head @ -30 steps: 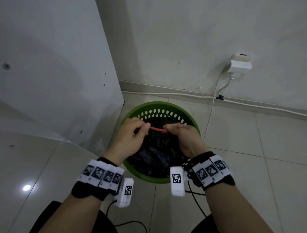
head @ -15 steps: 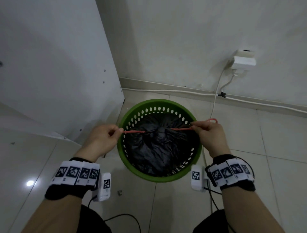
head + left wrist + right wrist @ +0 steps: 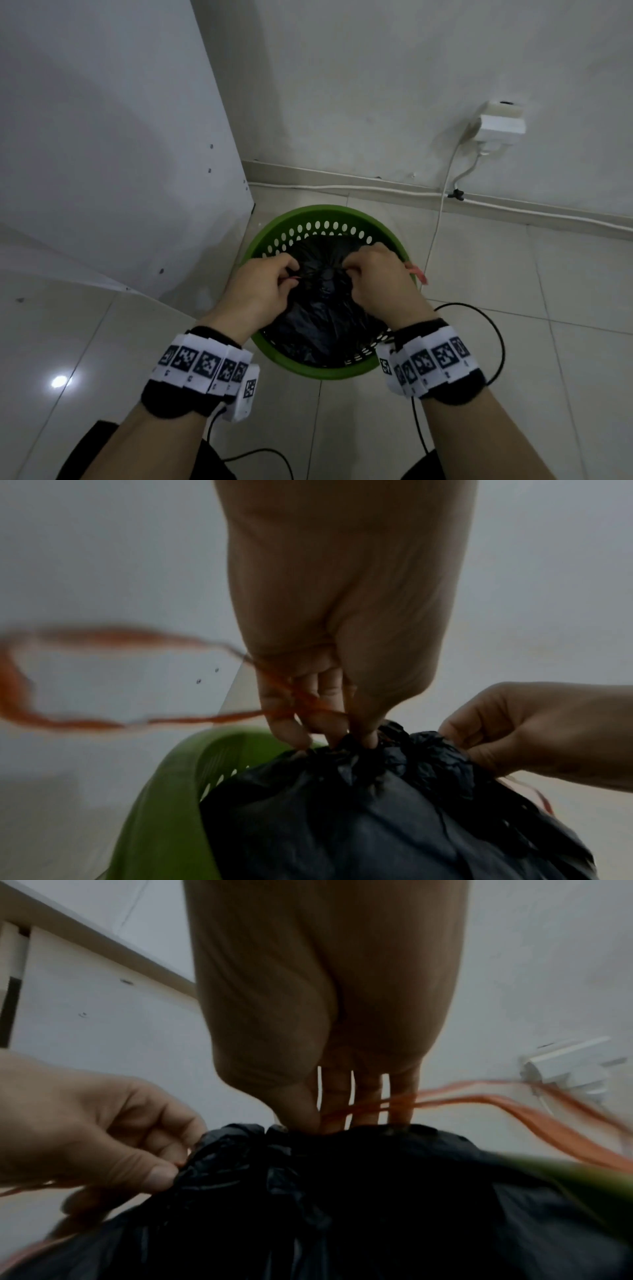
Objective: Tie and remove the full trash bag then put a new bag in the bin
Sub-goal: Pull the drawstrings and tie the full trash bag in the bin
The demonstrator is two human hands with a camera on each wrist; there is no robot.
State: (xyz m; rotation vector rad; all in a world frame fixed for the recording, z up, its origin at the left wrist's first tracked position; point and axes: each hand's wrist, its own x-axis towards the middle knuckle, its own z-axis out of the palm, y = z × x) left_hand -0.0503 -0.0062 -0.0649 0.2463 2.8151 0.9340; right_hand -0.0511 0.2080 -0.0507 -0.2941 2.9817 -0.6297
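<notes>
A black trash bag (image 3: pixel 322 318) fills the round green bin (image 3: pixel 308 366) on the tiled floor. Its mouth is gathered into a crumpled bunch (image 3: pixel 394 748) at the top. My left hand (image 3: pixel 263 284) pinches the red drawstring (image 3: pixel 192 719) right at the bunch; a loop of it trails out to the left. My right hand (image 3: pixel 376 277) pinches the other drawstring end (image 3: pixel 462 1099) on the far side of the bunch, and a red loop (image 3: pixel 418 272) sticks out past its knuckles. Both hands sit close together over the bin.
A white cabinet panel (image 3: pixel 120 154) stands close to the bin's left. A white wall outlet (image 3: pixel 500 125) with a cable (image 3: pixel 442 212) is on the back wall at right. Black wrist cables (image 3: pixel 493 342) hang beside my arms. Tiled floor lies to the right.
Half a second ago my hands were spread wide, pulling the red drawstrings taut across the bin. Now both have come back together at the gathered bag mouth.
</notes>
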